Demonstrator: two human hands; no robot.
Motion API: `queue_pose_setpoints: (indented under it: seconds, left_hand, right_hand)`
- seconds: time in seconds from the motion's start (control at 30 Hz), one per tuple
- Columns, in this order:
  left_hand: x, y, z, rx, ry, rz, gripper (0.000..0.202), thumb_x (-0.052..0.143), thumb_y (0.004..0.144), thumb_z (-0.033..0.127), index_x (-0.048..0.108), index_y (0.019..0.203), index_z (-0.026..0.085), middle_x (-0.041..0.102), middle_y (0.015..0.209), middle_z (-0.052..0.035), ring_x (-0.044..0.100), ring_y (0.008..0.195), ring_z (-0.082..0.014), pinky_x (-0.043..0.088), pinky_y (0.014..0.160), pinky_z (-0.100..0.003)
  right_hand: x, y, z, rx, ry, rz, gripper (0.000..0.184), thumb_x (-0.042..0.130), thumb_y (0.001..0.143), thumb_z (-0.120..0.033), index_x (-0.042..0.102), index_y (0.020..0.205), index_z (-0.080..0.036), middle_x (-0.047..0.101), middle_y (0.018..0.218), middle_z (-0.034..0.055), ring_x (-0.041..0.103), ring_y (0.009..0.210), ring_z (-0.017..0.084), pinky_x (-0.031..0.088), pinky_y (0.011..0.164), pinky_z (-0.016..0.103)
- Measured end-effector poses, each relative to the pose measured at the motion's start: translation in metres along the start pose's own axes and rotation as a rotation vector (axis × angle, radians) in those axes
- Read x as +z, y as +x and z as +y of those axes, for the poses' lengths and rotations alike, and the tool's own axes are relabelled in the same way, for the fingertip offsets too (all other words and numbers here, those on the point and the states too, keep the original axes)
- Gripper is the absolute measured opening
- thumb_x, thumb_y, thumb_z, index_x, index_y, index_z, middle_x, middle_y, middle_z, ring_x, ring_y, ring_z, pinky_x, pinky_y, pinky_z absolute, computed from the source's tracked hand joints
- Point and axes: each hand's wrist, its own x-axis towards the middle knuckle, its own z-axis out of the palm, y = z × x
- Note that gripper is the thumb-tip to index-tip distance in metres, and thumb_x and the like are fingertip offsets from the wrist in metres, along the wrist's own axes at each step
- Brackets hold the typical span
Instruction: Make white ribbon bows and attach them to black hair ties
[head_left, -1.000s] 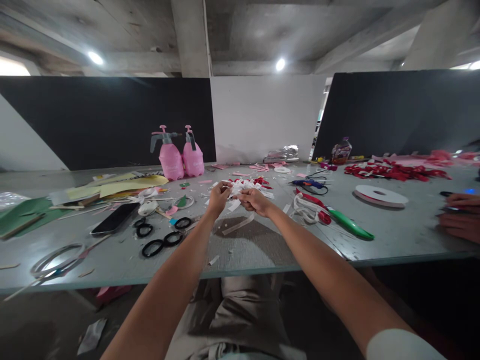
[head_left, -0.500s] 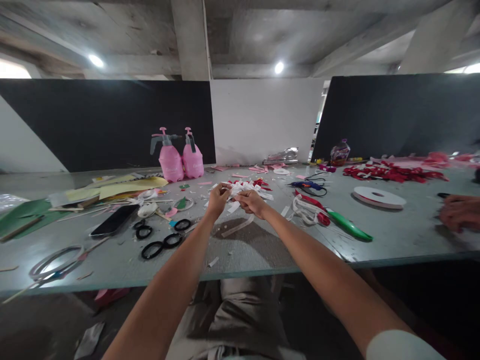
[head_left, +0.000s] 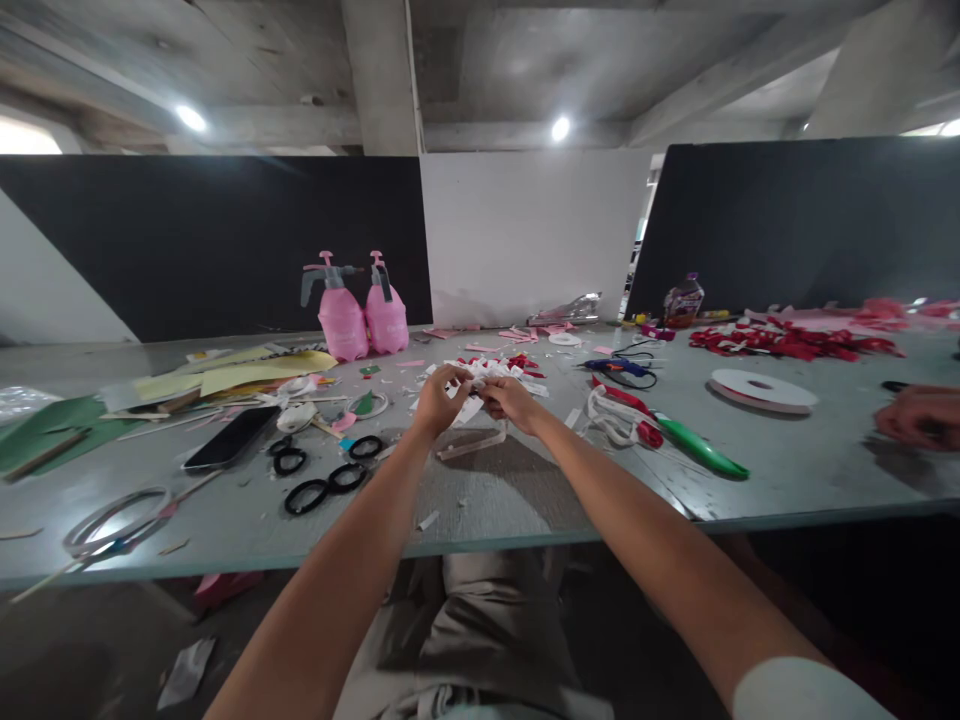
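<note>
My left hand (head_left: 444, 400) and my right hand (head_left: 513, 402) meet over the middle of the table, thumbs and fingers pinched close together. Between the fingertips is a white ribbon, mostly hidden by the fingers. A pale ribbon strip (head_left: 474, 445) trails below my hands, its upper end near the right fingers. Just behind lies a pile of cut white ribbon pieces (head_left: 466, 410), with red ribbon pieces (head_left: 525, 364) at its far side.
Scissors (head_left: 306, 497), a phone (head_left: 231, 438) and pink spray bottles (head_left: 342, 322) stand or lie left. On the right are a blue glue gun (head_left: 626, 367), a green-handled tool (head_left: 701, 450), a ribbon spool (head_left: 761, 388) and a red ribbon heap (head_left: 795, 340). Another person's hand (head_left: 919, 418) is at far right.
My hands have drawn closer together, fingertips now meeting on the white ribbon. The trailing strip has shifted slightly. At far right the other person's hand has moved a little.
</note>
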Motion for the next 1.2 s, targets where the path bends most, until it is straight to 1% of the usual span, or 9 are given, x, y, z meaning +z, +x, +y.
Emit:
queue_pose_setpoints:
  seconds: [0.07, 0.3, 0.4, 0.53, 0.6, 0.7, 0.8, 1.03, 1.2]
  left_hand:
    - [-0.001, -0.001, 0.0, 0.034, 0.032, -0.044, 0.011, 0.061, 0.075, 0.022, 0.067, 0.084, 0.02, 0.061, 0.079, -0.0032, 0.051, 0.073, -0.0152, 0.039, 0.074, -0.027]
    - [-0.006, -0.001, -0.005, 0.071, 0.144, -0.092, 0.012, 0.065, 0.075, 0.027, 0.071, 0.084, 0.021, 0.064, 0.078, -0.0037, 0.052, 0.071, -0.015, 0.039, 0.072, -0.027]
    - [-0.009, -0.001, -0.004, 0.099, 0.295, -0.136, 0.014, 0.064, 0.077, 0.03, 0.072, 0.084, 0.022, 0.068, 0.081, -0.0042, 0.055, 0.072, -0.016, 0.038, 0.075, -0.029]
    - [-0.013, -0.001, 0.002, 0.128, 0.534, -0.241, 0.018, 0.058, 0.081, 0.031, 0.072, 0.09, 0.023, 0.071, 0.088, -0.0028, 0.058, 0.073, -0.0159, 0.037, 0.079, -0.031]
    - [-0.012, 0.0, 0.005, 0.156, 0.624, -0.27, 0.02, 0.055, 0.083, 0.03, 0.071, 0.092, 0.024, 0.072, 0.092, -0.0026, 0.06, 0.078, -0.0163, 0.037, 0.081, -0.032]
    - [-0.008, 0.0, 0.004, 0.206, 0.719, -0.281, 0.02, 0.053, 0.085, 0.028, 0.071, 0.092, 0.023, 0.072, 0.093, -0.004, 0.062, 0.087, -0.0182, 0.036, 0.083, -0.033]
    - [-0.003, 0.001, 0.001, 0.232, 0.779, -0.292, 0.018, 0.052, 0.085, 0.025, 0.069, 0.089, 0.021, 0.071, 0.09, -0.0059, 0.062, 0.088, -0.0196, 0.035, 0.084, -0.034]
    - [0.005, -0.002, 0.0, 0.156, 0.844, -0.301, 0.015, 0.052, 0.083, 0.023, 0.065, 0.087, 0.017, 0.069, 0.087, -0.0083, 0.062, 0.079, -0.0206, 0.037, 0.076, -0.033]
    - [0.007, -0.005, -0.002, 0.077, 0.807, -0.233, 0.013, 0.051, 0.084, 0.023, 0.063, 0.09, 0.019, 0.068, 0.089, -0.0058, 0.061, 0.08, -0.0191, 0.036, 0.074, -0.03]
  right_hand:
    - [0.0, -0.001, -0.001, -0.003, -0.015, -0.001, 0.028, 0.066, 0.071, -0.038, 0.046, 0.065, -0.019, 0.027, 0.05, -0.0096, 0.019, 0.039, 0.004, 0.011, 0.04, 0.021]
    - [-0.001, 0.0, 0.002, -0.005, -0.089, -0.048, 0.026, 0.063, 0.072, -0.038, 0.046, 0.066, -0.019, 0.027, 0.049, -0.0103, 0.018, 0.039, 0.004, 0.012, 0.04, 0.021]
    - [-0.004, 0.002, 0.007, -0.011, -0.154, -0.042, 0.029, 0.062, 0.074, -0.04, 0.044, 0.065, -0.02, 0.026, 0.048, -0.0104, 0.018, 0.038, 0.004, 0.012, 0.039, 0.021]
    - [-0.006, 0.003, 0.01, -0.013, -0.245, -0.016, 0.032, 0.061, 0.075, -0.045, 0.044, 0.065, -0.02, 0.025, 0.047, -0.0106, 0.019, 0.038, 0.004, 0.013, 0.038, 0.021]
    - [-0.006, 0.003, 0.009, 0.009, -0.234, -0.021, 0.031, 0.06, 0.075, -0.043, 0.043, 0.064, -0.02, 0.025, 0.046, -0.0109, 0.018, 0.037, 0.004, 0.013, 0.038, 0.021]
    - [-0.006, 0.002, 0.007, 0.067, -0.15, -0.016, 0.025, 0.061, 0.072, -0.036, 0.043, 0.064, -0.019, 0.026, 0.047, -0.0112, 0.018, 0.038, 0.003, 0.012, 0.039, 0.021]
    - [-0.005, 0.005, 0.005, 0.128, -0.077, 0.001, 0.021, 0.06, 0.068, -0.028, 0.042, 0.062, -0.019, 0.026, 0.047, -0.0113, 0.018, 0.038, 0.003, 0.01, 0.04, 0.02]
    - [-0.001, 0.005, 0.005, 0.175, -0.089, 0.066, 0.023, 0.06, 0.069, -0.031, 0.041, 0.062, -0.019, 0.03, 0.048, -0.0103, 0.019, 0.038, 0.002, 0.01, 0.039, 0.02]
    - [-0.002, 0.004, 0.004, 0.133, -0.159, 0.064, 0.025, 0.062, 0.07, -0.031, 0.041, 0.061, -0.019, 0.027, 0.046, -0.0106, 0.018, 0.038, 0.003, 0.011, 0.038, 0.02]
